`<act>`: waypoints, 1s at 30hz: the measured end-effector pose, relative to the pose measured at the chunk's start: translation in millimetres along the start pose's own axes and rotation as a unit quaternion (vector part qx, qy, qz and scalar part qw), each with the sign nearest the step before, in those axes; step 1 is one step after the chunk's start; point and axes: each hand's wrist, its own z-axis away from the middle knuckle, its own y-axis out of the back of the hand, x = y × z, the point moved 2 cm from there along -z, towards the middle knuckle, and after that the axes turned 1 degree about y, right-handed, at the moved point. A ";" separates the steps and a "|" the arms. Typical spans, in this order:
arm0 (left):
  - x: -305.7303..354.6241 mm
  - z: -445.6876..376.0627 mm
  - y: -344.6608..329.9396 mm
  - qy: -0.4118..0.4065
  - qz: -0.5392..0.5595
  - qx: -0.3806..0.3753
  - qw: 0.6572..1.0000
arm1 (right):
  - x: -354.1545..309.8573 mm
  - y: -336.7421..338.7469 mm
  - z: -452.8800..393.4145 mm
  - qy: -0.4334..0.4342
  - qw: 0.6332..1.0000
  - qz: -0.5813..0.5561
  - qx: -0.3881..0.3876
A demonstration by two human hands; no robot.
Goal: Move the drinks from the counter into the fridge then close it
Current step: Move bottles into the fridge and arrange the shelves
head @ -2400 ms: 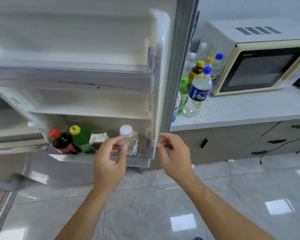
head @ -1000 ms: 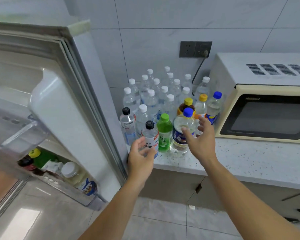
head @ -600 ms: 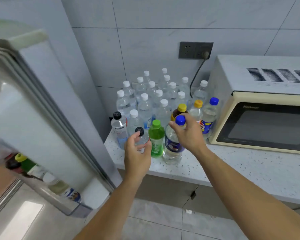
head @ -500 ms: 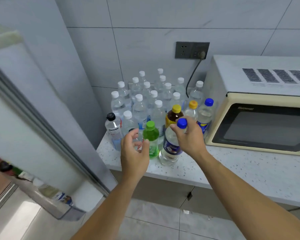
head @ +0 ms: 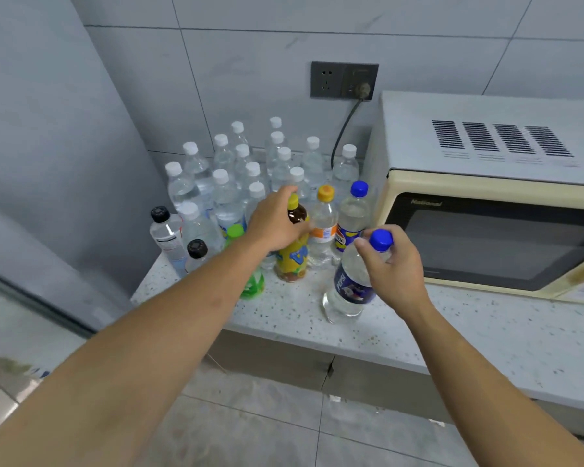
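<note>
Right now the right hand (head: 393,264) grips a blue-cap bottle (head: 353,281) by its neck, near the middle of the frame. That bottle tilts, and its bottom looks to be just above the counter (head: 469,335) or barely touching it; I cannot tell which. The left hand (head: 277,220) has its grip curled round the neck of a brown bottle (head: 292,254) with a yellow cap, which stands upright on the counter. A green bottle (head: 252,284) stands just left of it, partly hidden by the left arm. An orange-cap bottle (head: 323,227) and another blue-cap one (head: 353,210) stand just right of the brown bottle. Many clear bottles with white caps (head: 226,197) crowd behind, in the upper middle. Two black-cap bottles (head: 166,230) stand at the left of the group. A microwave (head: 493,197) sits at the right of the frame. The fridge door (head: 31,197) fills the left side.
</note>
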 end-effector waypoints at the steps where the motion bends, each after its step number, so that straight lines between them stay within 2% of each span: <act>1: -2.1 1.5 -5.6 0.002 0.006 0.000 1.000 | 1.3 -1.4 1.1 0.000 1.000 -0.014 -0.006; 4: -9.5 11.9 -22.8 0.005 0.065 0.076 0.995 | 8.0 -14.9 10.3 0.024 0.998 -0.027 -0.042; 6: -15.5 18.6 -33.6 0.000 0.112 0.111 0.987 | 11.7 -23.4 14.7 0.050 0.998 -0.023 -0.039; 9: -23.0 25.4 -49.8 0.017 0.174 0.102 0.979 | 21.8 -28.3 15.3 0.064 0.996 -0.061 -0.024; 12: -30.0 31.0 -61.4 0.045 0.200 0.115 0.972 | 44.3 -33.9 22.5 0.029 0.994 -0.095 -0.041; 17: -32.8 48.0 -65.7 0.081 0.235 0.127 0.960 | 62.3 -39.1 28.3 0.007 0.995 -0.098 -0.026; 20: -36.2 82.5 -59.9 0.095 0.267 0.152 0.947 | 61.5 -38.0 32.1 0.004 0.994 -0.107 -0.014; 26: -54.7 177.1 -28.6 0.130 0.365 0.124 0.914 | 45.0 -43.5 59.9 0.006 0.994 -0.111 -0.022; 30: -78.5 246.6 -0.1 0.153 0.417 0.130 0.886 | 20.0 -71.3 99.9 0.024 0.989 -0.125 -0.069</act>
